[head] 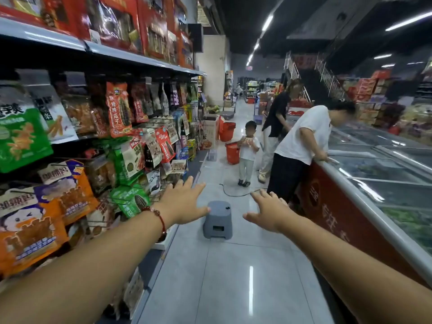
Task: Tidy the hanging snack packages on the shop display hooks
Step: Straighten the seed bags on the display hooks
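orange, green and red snack packages (63, 192) hang on display hooks (121, 202) along the left shelving. left hand (184, 202) and right hand (268, 212) both spread flat, holding nothing, over the aisle above a grey stool (217, 220).

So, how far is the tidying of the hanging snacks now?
Nothing looks done for sure. Both hands, left and right, are stretched open over the aisle and hold nothing. The orange packages and green packages on the hooks hang tilted and overlapping, so the tidying remains.
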